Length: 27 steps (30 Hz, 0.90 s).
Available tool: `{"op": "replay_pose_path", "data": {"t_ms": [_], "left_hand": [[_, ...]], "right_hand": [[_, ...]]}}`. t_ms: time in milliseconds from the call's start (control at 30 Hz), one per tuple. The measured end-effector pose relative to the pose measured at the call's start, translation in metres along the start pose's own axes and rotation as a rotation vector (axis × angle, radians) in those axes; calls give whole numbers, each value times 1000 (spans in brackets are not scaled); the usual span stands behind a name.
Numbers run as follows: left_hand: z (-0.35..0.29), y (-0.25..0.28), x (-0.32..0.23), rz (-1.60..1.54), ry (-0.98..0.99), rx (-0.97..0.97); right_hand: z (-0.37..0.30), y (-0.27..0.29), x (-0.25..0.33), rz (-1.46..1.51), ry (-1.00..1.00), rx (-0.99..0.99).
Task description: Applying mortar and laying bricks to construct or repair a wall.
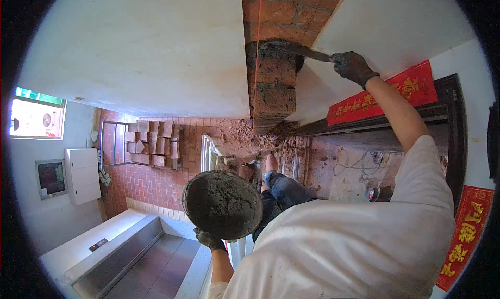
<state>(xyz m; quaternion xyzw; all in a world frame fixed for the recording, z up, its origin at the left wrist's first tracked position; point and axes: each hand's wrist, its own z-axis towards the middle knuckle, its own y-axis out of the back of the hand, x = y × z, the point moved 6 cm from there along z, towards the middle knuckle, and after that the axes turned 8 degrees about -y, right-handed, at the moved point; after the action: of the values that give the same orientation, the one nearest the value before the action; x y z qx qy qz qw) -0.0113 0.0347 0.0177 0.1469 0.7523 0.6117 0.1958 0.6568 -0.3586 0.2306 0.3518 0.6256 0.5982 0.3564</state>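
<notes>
My right hand (355,69), in a dark dirty glove, is closed round the handle of a trowel (312,53). The trowel's blade reaches left into wet grey mortar (284,42) on top of a narrow brick pier (275,98). At my lower left, my gloved left hand (210,240) grips the near rim of a round tub (186,192). Dark mortar (221,202) fills much of the tub. A thin red string (258,54) runs along the pier's left face. The blade's tip is partly lost in the mortar.
Stacked bricks (156,145) sit on a cart beyond the tub, at left. Rubble (245,132) litters the red-tiled floor around the pier's foot. A pale wall (146,49) rises at left; a dark door frame (455,122) with red banners stands at right. Elevator doors (156,265) are at lower left.
</notes>
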Motion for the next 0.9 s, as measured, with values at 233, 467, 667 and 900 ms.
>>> {"op": "replay_pose_path", "data": {"t_ms": [233,467,667,900], "left_hand": [[0,3,-7,126,-106,3],[1,-11,6,-106,13,-8],[-6,38,-59,-30,-231,-17],[16,44,-121,-72,-342,-132]], "right_hand": [[21,8,-19,543,-401,424],[-5,16,18,-61,-32,-10],[38,0,51,107,-128,225],[32,6,58,327,-157,347]]}}
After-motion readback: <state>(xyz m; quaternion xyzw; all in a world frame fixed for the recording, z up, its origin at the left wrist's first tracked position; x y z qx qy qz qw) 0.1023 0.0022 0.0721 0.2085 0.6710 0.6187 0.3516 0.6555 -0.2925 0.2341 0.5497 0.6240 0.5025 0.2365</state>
